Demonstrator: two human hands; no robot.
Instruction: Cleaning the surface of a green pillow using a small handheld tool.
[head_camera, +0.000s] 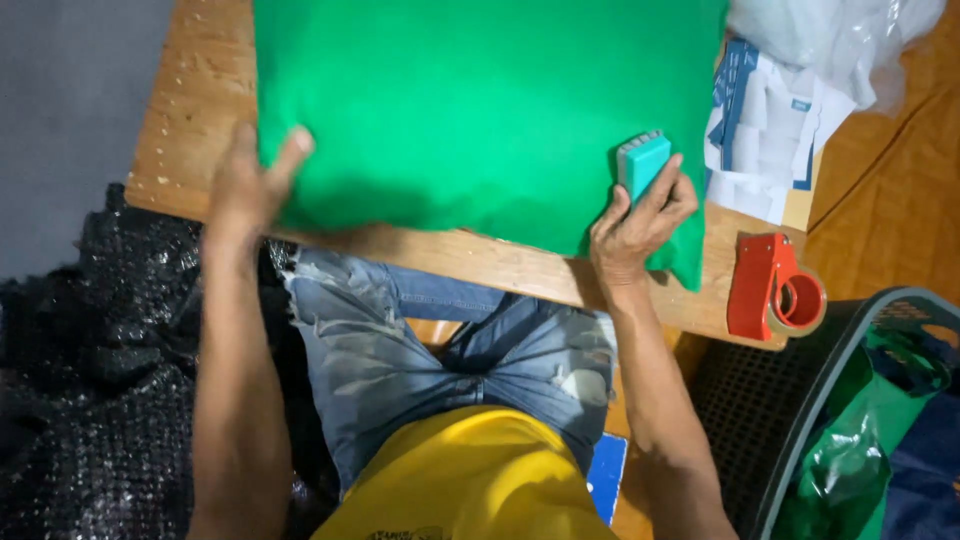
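Note:
A large green cushion (480, 110) lies on a wooden table (190, 110) in front of me. My left hand (250, 185) grips the cushion's near left corner, thumb raised against the fabric. My right hand (640, 225) rests on the cushion's near right corner and holds a small teal block-shaped tool (641, 162) upright against the fabric. My lap in torn blue jeans and a yellow shirt shows below the table edge.
A red tape dispenser (772, 290) stands on the table's right corner. Printed white-and-blue paper (770, 130) and a clear plastic bag (840, 35) lie at the back right. A dark mesh basket (770, 400) with green plastic sits lower right. Black glittery fabric (90, 380) is heaped at left.

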